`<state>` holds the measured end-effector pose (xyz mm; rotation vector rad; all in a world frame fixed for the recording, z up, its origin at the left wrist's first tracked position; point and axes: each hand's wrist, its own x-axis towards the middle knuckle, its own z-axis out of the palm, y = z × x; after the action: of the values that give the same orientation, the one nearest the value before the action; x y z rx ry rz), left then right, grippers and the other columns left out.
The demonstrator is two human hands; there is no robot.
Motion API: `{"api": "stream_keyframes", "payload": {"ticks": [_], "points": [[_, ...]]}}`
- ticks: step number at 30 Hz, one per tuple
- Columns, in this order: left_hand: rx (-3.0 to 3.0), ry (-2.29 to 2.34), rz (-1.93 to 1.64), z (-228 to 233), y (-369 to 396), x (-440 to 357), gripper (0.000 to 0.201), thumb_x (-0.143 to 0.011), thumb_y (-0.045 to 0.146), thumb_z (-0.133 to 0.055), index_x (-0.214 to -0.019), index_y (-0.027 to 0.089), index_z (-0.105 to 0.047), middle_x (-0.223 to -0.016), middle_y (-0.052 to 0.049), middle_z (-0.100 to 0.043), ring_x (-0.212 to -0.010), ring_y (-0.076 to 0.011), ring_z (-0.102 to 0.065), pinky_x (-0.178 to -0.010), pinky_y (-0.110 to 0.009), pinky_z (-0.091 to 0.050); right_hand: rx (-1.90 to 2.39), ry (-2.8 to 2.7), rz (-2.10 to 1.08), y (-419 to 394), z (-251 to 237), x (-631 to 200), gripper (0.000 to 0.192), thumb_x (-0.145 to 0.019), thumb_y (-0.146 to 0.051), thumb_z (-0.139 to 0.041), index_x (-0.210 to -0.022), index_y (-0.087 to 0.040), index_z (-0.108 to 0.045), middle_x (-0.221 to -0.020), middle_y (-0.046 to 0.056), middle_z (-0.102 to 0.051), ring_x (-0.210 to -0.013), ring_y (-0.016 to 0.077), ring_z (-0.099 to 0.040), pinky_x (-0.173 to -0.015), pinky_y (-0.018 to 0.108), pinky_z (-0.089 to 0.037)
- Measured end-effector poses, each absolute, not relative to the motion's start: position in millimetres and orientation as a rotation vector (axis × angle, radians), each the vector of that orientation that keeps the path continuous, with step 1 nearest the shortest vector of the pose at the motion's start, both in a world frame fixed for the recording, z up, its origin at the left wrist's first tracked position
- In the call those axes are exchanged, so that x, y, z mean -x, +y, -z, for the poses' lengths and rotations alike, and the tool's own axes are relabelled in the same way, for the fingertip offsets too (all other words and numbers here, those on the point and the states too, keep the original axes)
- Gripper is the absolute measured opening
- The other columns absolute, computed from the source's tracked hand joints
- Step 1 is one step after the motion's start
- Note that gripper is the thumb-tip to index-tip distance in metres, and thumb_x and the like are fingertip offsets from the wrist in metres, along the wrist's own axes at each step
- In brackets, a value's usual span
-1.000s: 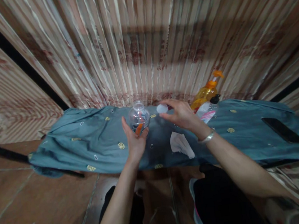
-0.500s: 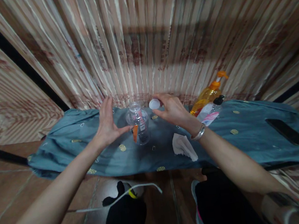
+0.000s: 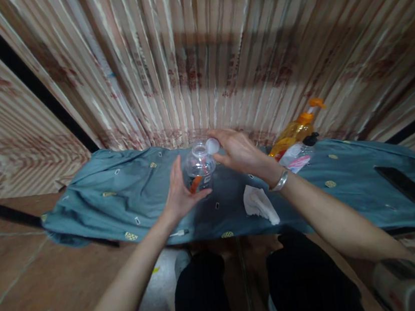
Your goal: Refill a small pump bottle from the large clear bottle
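A clear plastic bottle with an orange patch on its label stands upright and uncapped on the blue-green cloth. My left hand is at its left side, fingers stretched and thumb spread across the lower front. Whether the palm touches the bottle I cannot tell. Between thumb and fingers my right hand pinches a white round cap, tilted on edge just right of the bottle's mouth.
A crumpled white tissue lies right of the bottle. Farther right are an orange pump bottle, a clear bottle with a black top and a black phone. A white cable plug rests at the cloth's front edge. A striped curtain hangs behind.
My left hand has moved right and down, its thumb now farther across the bottle's front. The cap in my right hand has come closer to the bottle's mouth and tilted.
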<state>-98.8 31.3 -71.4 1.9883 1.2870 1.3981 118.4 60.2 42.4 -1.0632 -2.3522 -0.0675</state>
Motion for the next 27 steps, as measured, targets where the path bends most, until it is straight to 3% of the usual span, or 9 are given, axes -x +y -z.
{"api": "stream_keyframes", "payload": {"ticks": [2,4,7,12,17,21,27], "points": [[-1.729,1.284,-1.488,76,38,74,0.127,-0.053,0.046,-0.095,-0.156,0.023,-0.026,-0.161,-0.021,-0.038,-0.15,-0.0397,-0.038,-0.123,-0.058,-0.03,1.007,-2.435,0.085,61,-51,-116,0.045,-0.088,-0.014,-0.06,-0.133,-0.011,-0.057,-0.127,0.017,-0.07,-0.12,0.0312,-0.063,-0.103,0.045,-0.048],[-1.558,1.297,-1.506,76,45,61,0.127,-0.053,0.038,-0.095,-0.156,0.022,-0.024,-0.152,-0.02,-0.048,-0.141,-0.0378,-0.051,-0.118,-0.056,-0.039,0.97,-2.524,0.081,62,-62,-114,0.044,-0.089,-0.016,-0.061,-0.133,-0.012,-0.055,-0.124,0.016,-0.071,-0.117,0.0299,-0.064,-0.1,0.042,-0.049],[-1.476,1.36,-1.476,70,48,57,0.113,-0.055,0.032,-0.093,-0.15,0.016,-0.033,-0.131,-0.017,-0.065,-0.12,-0.0358,-0.066,-0.107,-0.054,-0.05,0.95,-2.647,0.061,64,-78,-110,0.041,-0.091,-0.016,-0.062,-0.132,-0.011,-0.055,-0.118,0.015,-0.072,-0.11,0.0277,-0.066,-0.092,0.037,-0.049],[-1.581,1.266,-1.44,57,41,71,0.092,-0.059,0.033,-0.089,-0.139,0.02,-0.045,-0.115,-0.008,-0.071,-0.104,-0.0286,-0.071,-0.097,-0.047,-0.057,0.833,-2.817,0.092,62,-100,-107,0.025,-0.092,-0.011,-0.061,-0.117,-0.012,-0.06,-0.109,0.013,-0.071,-0.102,0.0243,-0.065,-0.087,0.034,-0.047],[-1.534,1.115,-1.372,51,31,72,0.094,-0.056,0.03,-0.088,-0.139,0.021,-0.045,-0.129,-0.012,-0.064,-0.114,-0.0298,-0.067,-0.086,-0.043,-0.062,0.674,-2.94,0.043,51,-115,-114,0.017,-0.092,-0.006,-0.057,-0.103,-0.016,-0.065,-0.102,0.008,-0.071,-0.096,0.021,-0.065,-0.088,0.034,-0.048],[-1.511,1.084,-1.354,52,25,52,0.094,-0.056,0.028,-0.09,-0.139,0.023,-0.047,-0.138,-0.014,-0.058,-0.122,-0.0324,-0.062,-0.083,-0.042,-0.063,0.749,-2.977,0.035,42,-122,-132,0.014,-0.093,-0.01,-0.059,-0.103,-0.016,-0.066,-0.099,0.008,-0.072,-0.094,0.0209,-0.066,-0.084,0.033,-0.049],[-1.6,1.131,-1.466,50,29,11,0.089,-0.057,0.018,-0.086,-0.137,0.025,-0.049,-0.136,-0.01,-0.061,-0.125,-0.0311,-0.061,-0.1,-0.048,-0.057,0.968,-2.928,0.228,45,-118,-161,0.023,-0.1,-0.034,-0.061,-0.107,-0.014,-0.067,-0.089,0.009,-0.073,-0.086,0.0235,-0.068,-0.075,0.033,-0.047]]}}
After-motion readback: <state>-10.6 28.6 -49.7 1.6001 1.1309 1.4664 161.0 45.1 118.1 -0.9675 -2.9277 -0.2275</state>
